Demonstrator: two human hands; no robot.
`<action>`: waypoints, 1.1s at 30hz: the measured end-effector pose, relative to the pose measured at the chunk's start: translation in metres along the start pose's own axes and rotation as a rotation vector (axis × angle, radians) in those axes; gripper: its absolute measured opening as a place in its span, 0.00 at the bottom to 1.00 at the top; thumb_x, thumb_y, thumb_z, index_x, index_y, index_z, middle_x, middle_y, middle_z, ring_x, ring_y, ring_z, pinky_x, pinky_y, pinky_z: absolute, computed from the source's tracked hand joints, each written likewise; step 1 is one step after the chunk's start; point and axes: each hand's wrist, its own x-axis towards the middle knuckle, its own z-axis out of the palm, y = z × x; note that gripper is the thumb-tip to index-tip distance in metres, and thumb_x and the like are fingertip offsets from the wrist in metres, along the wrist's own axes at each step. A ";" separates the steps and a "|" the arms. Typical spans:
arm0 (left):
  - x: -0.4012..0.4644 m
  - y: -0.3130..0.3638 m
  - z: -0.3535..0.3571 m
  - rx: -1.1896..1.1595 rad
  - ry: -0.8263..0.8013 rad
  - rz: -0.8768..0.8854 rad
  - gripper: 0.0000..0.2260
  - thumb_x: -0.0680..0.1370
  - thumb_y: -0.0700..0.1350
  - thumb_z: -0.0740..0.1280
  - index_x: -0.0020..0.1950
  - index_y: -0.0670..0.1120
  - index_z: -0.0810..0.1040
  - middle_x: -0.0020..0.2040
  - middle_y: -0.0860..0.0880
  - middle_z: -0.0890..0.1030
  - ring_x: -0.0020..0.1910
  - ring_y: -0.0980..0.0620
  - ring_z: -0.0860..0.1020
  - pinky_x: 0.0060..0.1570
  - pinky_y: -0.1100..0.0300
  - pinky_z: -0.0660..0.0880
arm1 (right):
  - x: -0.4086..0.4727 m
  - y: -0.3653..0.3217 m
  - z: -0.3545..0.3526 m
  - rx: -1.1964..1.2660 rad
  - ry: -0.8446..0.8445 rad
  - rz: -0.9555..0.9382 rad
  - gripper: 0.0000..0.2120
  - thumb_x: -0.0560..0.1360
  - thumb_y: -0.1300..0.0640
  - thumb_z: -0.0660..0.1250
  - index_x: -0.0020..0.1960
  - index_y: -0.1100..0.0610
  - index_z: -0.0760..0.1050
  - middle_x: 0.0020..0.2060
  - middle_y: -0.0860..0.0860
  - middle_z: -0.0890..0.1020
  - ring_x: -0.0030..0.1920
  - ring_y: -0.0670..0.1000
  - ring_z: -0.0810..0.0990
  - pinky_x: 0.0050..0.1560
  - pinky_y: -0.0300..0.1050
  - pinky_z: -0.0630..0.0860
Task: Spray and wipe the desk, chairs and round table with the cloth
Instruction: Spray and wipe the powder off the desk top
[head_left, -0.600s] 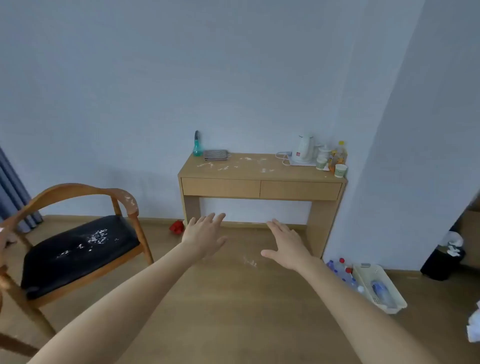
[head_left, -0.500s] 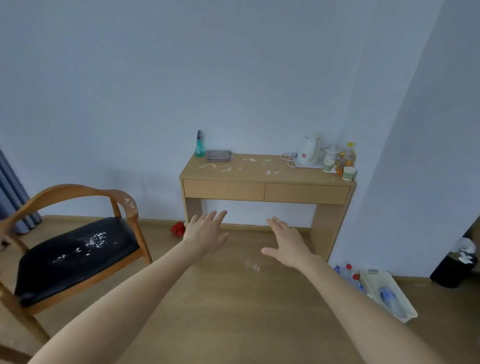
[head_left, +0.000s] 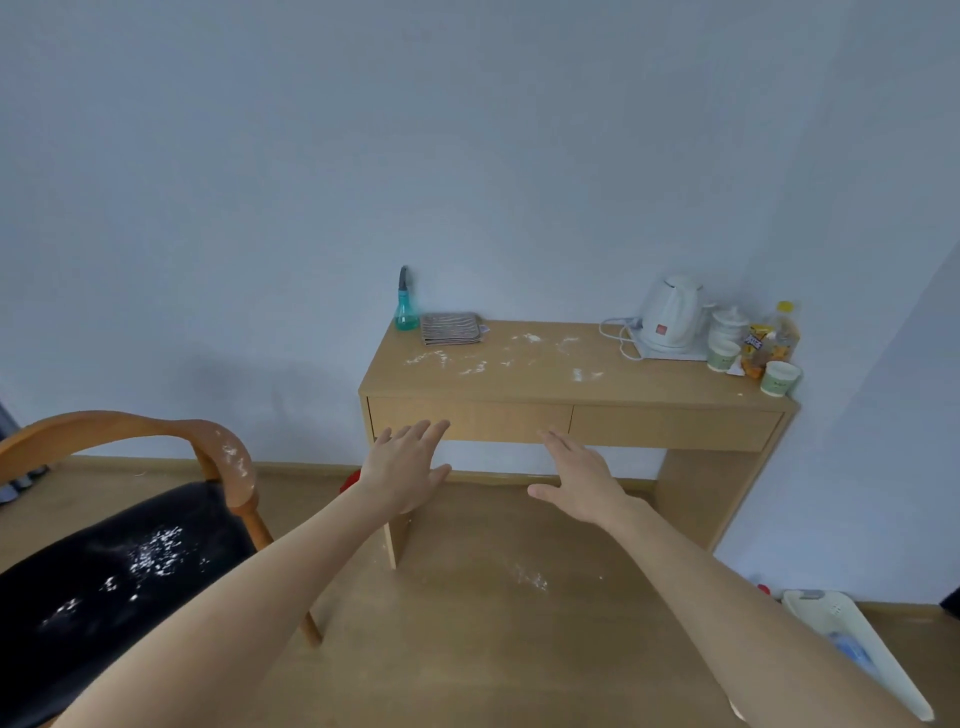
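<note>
Wooden desk (head_left: 524, 374) bears unreadable labels; left hand (head_left: 408, 470), right hand (head_left: 582, 480) spread, holding nothing.

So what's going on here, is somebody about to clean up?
It looks that way. A person reaches both arms toward the desk, left hand and right hand open and holding nothing. White powder is scattered on the desk top, on the chair seat and armrest, and on the floor. The spray bottle and folded cloth sit untouched at the desk's back left corner, so wiping has not begun.
</note>
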 end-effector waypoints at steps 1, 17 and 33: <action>0.016 -0.005 0.005 -0.006 -0.004 0.000 0.28 0.82 0.55 0.55 0.79 0.51 0.48 0.78 0.47 0.58 0.75 0.48 0.59 0.75 0.49 0.54 | 0.016 0.002 0.001 0.005 -0.006 0.003 0.38 0.78 0.46 0.64 0.78 0.54 0.45 0.78 0.51 0.49 0.77 0.51 0.49 0.75 0.51 0.47; 0.302 -0.106 0.013 -0.010 0.009 -0.121 0.28 0.81 0.57 0.55 0.78 0.51 0.50 0.77 0.49 0.60 0.75 0.49 0.61 0.73 0.51 0.55 | 0.346 0.044 -0.025 0.015 -0.045 -0.068 0.39 0.77 0.46 0.64 0.78 0.54 0.46 0.77 0.52 0.50 0.77 0.51 0.50 0.75 0.52 0.51; 0.513 -0.251 0.057 -0.049 -0.060 -0.130 0.28 0.81 0.56 0.56 0.78 0.50 0.52 0.76 0.50 0.61 0.73 0.50 0.64 0.73 0.51 0.55 | 0.595 0.012 0.010 0.055 -0.082 -0.048 0.38 0.77 0.47 0.65 0.78 0.53 0.47 0.78 0.50 0.50 0.76 0.52 0.51 0.74 0.50 0.51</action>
